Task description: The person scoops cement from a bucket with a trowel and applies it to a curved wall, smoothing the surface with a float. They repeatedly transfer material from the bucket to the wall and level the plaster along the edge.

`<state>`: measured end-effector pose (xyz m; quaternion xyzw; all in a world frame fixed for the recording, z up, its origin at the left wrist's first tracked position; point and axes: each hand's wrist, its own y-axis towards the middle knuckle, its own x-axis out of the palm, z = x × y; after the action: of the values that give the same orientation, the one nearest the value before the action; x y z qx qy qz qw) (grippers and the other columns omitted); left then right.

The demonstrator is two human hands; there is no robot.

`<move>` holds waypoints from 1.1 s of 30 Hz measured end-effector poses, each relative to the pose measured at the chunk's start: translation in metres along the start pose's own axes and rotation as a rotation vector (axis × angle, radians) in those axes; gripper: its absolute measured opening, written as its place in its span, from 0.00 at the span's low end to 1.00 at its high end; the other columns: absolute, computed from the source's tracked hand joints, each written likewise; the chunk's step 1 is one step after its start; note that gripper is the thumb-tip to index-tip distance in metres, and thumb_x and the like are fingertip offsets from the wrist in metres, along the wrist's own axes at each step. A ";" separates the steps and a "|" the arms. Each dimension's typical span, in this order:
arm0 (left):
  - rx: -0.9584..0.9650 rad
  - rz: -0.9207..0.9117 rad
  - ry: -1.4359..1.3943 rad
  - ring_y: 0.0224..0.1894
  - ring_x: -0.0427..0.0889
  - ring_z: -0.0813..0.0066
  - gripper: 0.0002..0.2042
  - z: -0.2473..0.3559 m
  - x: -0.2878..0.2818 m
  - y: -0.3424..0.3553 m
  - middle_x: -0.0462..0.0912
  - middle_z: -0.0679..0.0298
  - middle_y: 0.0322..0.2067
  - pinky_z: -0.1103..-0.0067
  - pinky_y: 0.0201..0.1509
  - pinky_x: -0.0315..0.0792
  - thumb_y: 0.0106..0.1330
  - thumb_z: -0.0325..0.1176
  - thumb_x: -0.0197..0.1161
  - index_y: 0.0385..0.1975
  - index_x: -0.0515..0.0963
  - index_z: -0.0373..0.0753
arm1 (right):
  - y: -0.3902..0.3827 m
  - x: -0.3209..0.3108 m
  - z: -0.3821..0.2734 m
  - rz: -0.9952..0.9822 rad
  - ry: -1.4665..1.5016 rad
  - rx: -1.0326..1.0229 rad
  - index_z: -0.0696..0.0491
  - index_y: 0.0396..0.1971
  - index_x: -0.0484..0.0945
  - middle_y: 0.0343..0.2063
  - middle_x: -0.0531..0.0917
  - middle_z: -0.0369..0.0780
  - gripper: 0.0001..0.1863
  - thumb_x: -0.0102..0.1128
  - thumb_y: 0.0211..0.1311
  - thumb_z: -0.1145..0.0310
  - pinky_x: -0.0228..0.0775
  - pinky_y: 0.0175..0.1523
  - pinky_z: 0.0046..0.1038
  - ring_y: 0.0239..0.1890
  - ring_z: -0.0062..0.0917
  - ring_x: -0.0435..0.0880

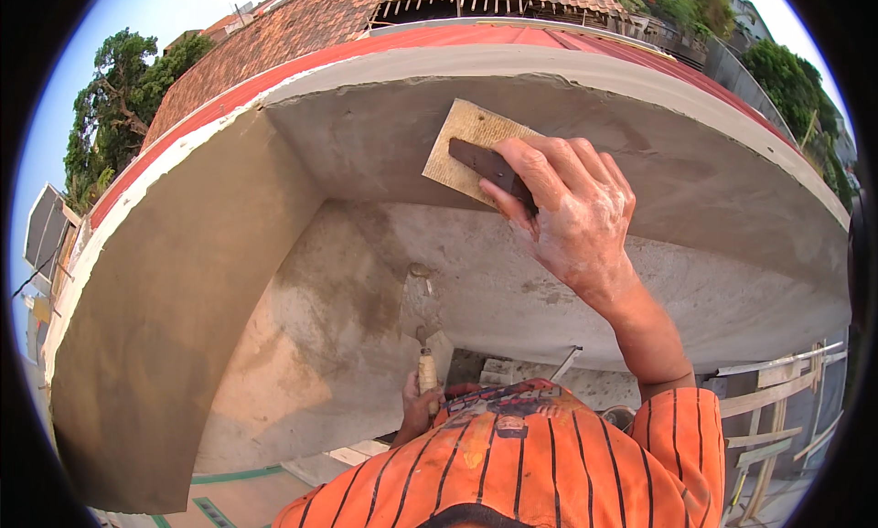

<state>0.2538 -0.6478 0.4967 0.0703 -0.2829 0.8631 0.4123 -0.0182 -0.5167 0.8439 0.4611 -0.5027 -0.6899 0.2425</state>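
Note:
My right hand [581, 203] is closed around the dark handle of a plastering float [465, 130]. The float has a flat, pale, rectangular board with fine ridges and lies over the damp grey plaster band [375, 126] below the wall's top edge. Lower down, near my body, my left hand [418, 405] grips a pointing trowel [422, 299] by its light handle. The trowel's blade points up, with a dab of grey mortar at its tip. Part of my left hand is hidden by the trowel handle and my orange, black-striped shirt.
A smooth plastered wall face [174, 318] stands on the left, meeting the band at a corner. Beyond the top edge lie a red metal roof [512, 36] and a tiled roof [302, 43]. Wooden planks [773, 400] and poles are at lower right; boards [247, 491] lie below left.

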 end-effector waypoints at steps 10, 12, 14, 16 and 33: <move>0.066 -0.022 -0.031 0.27 0.79 0.75 0.24 0.001 -0.001 0.000 0.77 0.58 0.37 0.79 0.27 0.75 0.57 0.20 0.63 0.53 0.64 0.34 | 0.017 -0.003 0.012 0.069 -0.050 -0.033 0.44 0.43 0.82 0.38 0.84 0.29 0.22 0.78 0.45 0.66 0.71 0.41 0.29 0.38 0.26 0.81; 0.063 -0.013 -0.038 0.27 0.79 0.75 0.23 0.002 -0.001 0.000 0.77 0.58 0.37 0.79 0.27 0.75 0.57 0.20 0.63 0.53 0.64 0.34 | 0.014 0.009 0.008 0.102 -0.049 -0.084 0.43 0.38 0.81 0.34 0.82 0.26 0.20 0.77 0.41 0.66 0.68 0.38 0.28 0.35 0.21 0.80; 0.051 -0.002 -0.026 0.27 0.79 0.75 0.23 0.002 -0.001 0.000 0.77 0.58 0.37 0.79 0.27 0.75 0.57 0.20 0.63 0.52 0.65 0.34 | 0.008 0.018 -0.004 0.064 -0.059 -0.119 0.42 0.33 0.80 0.29 0.80 0.25 0.14 0.74 0.44 0.66 0.67 0.36 0.27 0.33 0.19 0.79; 0.042 0.004 -0.037 0.27 0.79 0.75 0.23 0.002 0.001 -0.001 0.77 0.58 0.37 0.79 0.27 0.75 0.57 0.20 0.63 0.52 0.65 0.34 | 0.004 0.021 -0.015 0.007 -0.013 -0.143 0.42 0.32 0.79 0.29 0.79 0.25 0.12 0.72 0.46 0.66 0.67 0.35 0.26 0.33 0.19 0.78; 0.108 0.011 -0.085 0.28 0.79 0.74 0.24 -0.008 -0.002 -0.004 0.77 0.58 0.36 0.78 0.29 0.76 0.56 0.19 0.64 0.53 0.65 0.34 | 0.016 0.037 -0.035 -0.265 -0.049 -0.275 0.43 0.36 0.81 0.30 0.80 0.27 0.13 0.71 0.47 0.66 0.68 0.38 0.27 0.35 0.19 0.79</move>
<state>0.2587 -0.6428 0.4914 0.1275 -0.2537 0.8756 0.3907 -0.0058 -0.5687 0.8422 0.4689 -0.3444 -0.7888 0.1981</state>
